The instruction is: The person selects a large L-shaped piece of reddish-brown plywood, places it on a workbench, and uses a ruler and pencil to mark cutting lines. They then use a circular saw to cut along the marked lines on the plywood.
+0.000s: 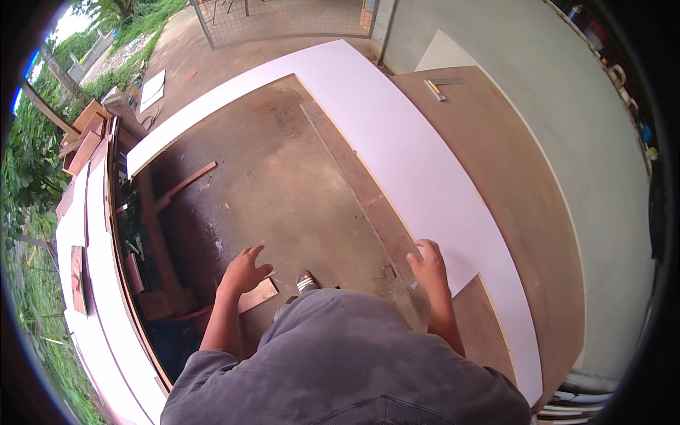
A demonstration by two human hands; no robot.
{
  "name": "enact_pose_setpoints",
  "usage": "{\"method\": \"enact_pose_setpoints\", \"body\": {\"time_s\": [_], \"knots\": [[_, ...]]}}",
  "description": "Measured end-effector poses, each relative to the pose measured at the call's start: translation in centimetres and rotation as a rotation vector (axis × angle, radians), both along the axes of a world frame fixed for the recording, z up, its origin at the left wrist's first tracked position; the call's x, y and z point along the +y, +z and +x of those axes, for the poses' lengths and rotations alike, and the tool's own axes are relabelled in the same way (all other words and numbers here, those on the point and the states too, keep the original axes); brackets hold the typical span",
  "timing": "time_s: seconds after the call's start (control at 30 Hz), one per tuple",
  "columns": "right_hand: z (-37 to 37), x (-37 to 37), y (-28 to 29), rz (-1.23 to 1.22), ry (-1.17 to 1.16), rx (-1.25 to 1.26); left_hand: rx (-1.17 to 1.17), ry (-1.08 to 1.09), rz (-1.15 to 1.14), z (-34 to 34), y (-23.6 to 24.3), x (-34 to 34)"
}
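Note:
A large white panel (397,134) with a wide cut-out on its inner side runs from the far left round to my right. My right hand (431,269) is at its inner edge, fingers bent and apart, with nothing visible in it. Whether the fingertips touch the panel, I cannot tell. To the left, my left hand (245,272) hovers over the floor, fingers spread and nothing held. Just below it lies a short piece of wood (258,296). A brown board (524,184) lies beside the white panel, with a small square-like tool with a yellow part (435,90) on it.
White sheets (99,297) are stacked along the left, with wood offcuts (88,138) at their far end. A narrow wooden strip (188,183) shows inside the cut-out. A grey wall (602,177) stands to the right, and a mesh gate (283,21) at the back.

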State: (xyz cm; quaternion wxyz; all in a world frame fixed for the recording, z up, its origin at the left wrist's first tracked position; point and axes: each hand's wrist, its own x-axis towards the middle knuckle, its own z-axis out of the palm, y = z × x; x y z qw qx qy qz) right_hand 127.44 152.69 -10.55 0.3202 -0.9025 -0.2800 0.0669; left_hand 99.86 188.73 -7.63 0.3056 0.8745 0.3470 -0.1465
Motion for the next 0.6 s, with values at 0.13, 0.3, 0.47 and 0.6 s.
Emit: {"method": "enact_pose_setpoints", "body": {"time_s": [0.13,0.3,0.47,0.6], "knots": [[1.0,9.1,1.3,0.051,0.164,-0.051,0.117,-0.006,0.038,-1.1,0.1,5.0],[7.6,15.6,0.4,0.094,-0.009,-0.082,0.031,-0.023,-0.066,1.4,-0.4,9.0],[23.2,20.7,-3.1,0.167,-0.318,-0.201,0.059,-0.005,-0.15,6.9,-1.8,14.0],[40.0,26.2,-6.8,0.089,-0.547,-0.357,0.141,0.038,-0.178,10.8,-3.2,20.2]]}}
